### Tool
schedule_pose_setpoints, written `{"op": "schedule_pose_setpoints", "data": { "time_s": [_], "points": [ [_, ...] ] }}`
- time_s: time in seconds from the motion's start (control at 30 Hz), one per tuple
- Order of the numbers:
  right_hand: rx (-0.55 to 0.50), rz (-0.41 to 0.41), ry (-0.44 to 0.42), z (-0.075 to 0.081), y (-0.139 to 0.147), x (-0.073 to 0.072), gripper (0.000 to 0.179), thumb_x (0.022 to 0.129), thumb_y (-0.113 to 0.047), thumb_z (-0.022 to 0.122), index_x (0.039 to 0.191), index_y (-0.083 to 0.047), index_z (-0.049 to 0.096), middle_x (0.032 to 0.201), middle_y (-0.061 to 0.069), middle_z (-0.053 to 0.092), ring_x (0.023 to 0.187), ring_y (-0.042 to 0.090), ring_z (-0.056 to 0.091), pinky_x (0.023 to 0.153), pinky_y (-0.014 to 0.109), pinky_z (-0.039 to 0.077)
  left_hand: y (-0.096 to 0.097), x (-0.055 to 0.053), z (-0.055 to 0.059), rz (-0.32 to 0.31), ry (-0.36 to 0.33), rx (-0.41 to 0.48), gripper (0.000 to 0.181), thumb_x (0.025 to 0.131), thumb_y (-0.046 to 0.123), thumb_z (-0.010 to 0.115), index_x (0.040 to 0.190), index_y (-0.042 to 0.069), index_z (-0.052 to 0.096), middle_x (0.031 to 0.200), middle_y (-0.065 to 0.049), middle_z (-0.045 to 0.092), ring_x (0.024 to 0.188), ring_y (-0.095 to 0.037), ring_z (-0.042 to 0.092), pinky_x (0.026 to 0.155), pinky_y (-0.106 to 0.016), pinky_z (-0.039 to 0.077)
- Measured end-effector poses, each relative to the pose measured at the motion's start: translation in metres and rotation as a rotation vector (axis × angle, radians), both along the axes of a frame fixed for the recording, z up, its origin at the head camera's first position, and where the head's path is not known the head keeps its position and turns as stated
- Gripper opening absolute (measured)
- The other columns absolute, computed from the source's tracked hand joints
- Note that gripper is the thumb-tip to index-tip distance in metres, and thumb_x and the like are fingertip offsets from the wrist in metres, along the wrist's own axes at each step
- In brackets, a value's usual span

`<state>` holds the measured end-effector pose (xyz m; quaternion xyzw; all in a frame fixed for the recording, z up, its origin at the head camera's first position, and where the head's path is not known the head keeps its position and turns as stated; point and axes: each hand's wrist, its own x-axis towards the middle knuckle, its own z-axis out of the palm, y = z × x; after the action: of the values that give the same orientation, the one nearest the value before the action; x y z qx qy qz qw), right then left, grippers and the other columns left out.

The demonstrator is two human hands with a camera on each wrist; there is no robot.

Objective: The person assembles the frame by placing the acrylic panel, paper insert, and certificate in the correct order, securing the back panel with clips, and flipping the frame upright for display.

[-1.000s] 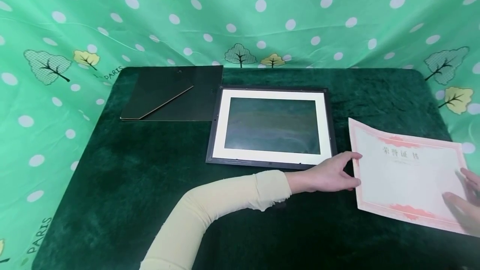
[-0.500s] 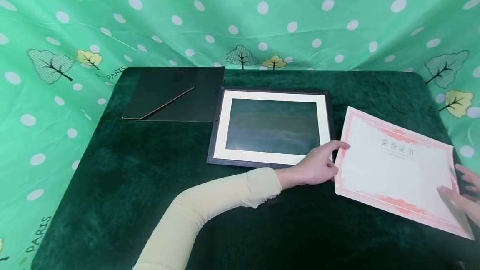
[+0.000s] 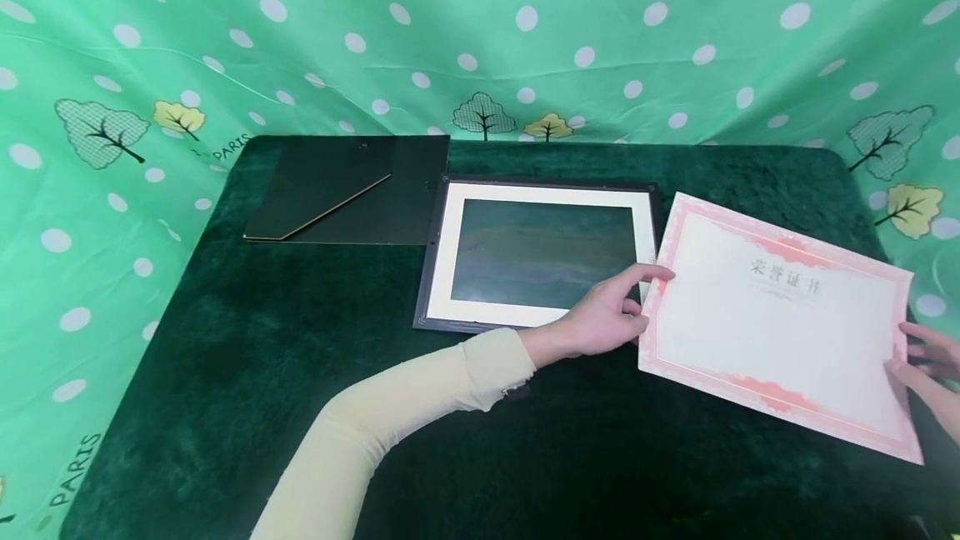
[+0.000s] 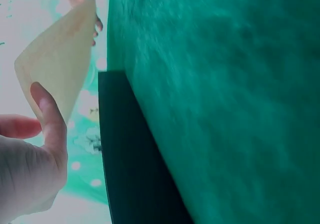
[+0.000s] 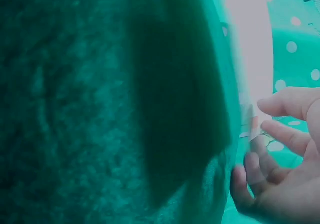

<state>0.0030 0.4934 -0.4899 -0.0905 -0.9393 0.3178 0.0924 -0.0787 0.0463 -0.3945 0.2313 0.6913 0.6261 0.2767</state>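
A pink-bordered certificate [image 3: 780, 323] with a white middle and printed characters is held above the table at the right. My left hand [image 3: 611, 315] pinches its left edge between thumb and fingers. At the opposite edge, my right hand [image 3: 933, 369] pinches it with thumb and fingers. In the left wrist view the certificate [image 4: 62, 58] slants up, clear of the cloth. The right wrist view shows the right hand [image 5: 287, 159] with its fingertips on the sheet [image 5: 252, 43]. A dark picture frame [image 3: 423, 290] with a white mat [image 3: 442, 273] lies just left of the certificate, partly behind my left hand.
A black backing board [image 3: 337, 182] with a folded stand lies at the back left, reaching the frame's left corner. Dark green velvet cloth [image 3: 262, 390] covers the table. A green dotted curtain [image 3: 480, 40] hangs behind and at both sides.
Both hands have carried the certificate leftward and slightly farther back, so its left edge now overlaps the frame's right side in the head view. The frame and the backing board stay in place.
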Motion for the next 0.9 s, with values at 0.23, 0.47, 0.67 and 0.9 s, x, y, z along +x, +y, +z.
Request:
{"op": "schedule_pose_setpoints", "data": {
  "time_s": [0.23, 0.47, 0.67, 0.9],
  "points": [
    [-0.152, 0.002, 0.032, 0.011, -0.005, -0.006, 0.056, 0.093, -0.002, 0.058, 0.145, -0.022, 0.046, 0.102, -0.027, 0.044, 0.091, -0.01, 0.04, 0.071, 0.0, 0.03, -0.018, -0.007, -0.001, 0.006, -0.013, 0.052, 0.059, 0.092, -0.016, 0.046, 0.141, 0.015, 0.041, 0.137, 0.001, 0.039, 0.052, -0.028, 0.043, 0.061, -0.036, 0.052],
    [-0.38, 0.107, 0.083, 0.042, -0.041, -0.01, 0.064, 0.09, 0.013, 0.053, 0.146, -0.015, 0.044, 0.112, -0.014, 0.048, 0.09, -0.004, 0.049, 0.07, 0.003, 0.038, -0.032, -0.014, 0.001, 0.012, -0.084, 0.124, 0.059, 0.093, -0.017, 0.045, 0.143, 0.014, 0.039, 0.126, -0.01, 0.048, 0.064, -0.021, 0.058, 0.065, -0.039, 0.055],
    [-0.672, 0.261, 0.029, 0.071, -0.067, -0.014, 0.066, 0.09, 0.021, 0.048, 0.147, -0.011, 0.04, 0.121, -0.008, 0.052, 0.087, -0.003, 0.062, 0.07, 0.008, 0.044, -0.052, -0.023, -0.002, 0.011, -0.07, 0.17, 0.059, 0.093, -0.017, 0.044, 0.144, 0.01, 0.035, 0.142, -0.009, 0.036, 0.082, -0.022, 0.065, 0.069, -0.038, 0.056],
    [-0.488, 0.298, 0.016, 0.088, -0.091, -0.021, 0.067, 0.091, 0.018, 0.049, 0.15, -0.01, 0.035, 0.128, -0.008, 0.048, 0.087, -0.007, 0.063, 0.076, 0.006, 0.043, -0.075, -0.032, 0.001, 0.034, -0.051, 0.163, 0.059, 0.094, -0.016, 0.046, 0.145, 0.012, 0.036, 0.145, -0.006, 0.033, 0.082, -0.025, 0.065, 0.069, -0.039, 0.055]
  ]
}}
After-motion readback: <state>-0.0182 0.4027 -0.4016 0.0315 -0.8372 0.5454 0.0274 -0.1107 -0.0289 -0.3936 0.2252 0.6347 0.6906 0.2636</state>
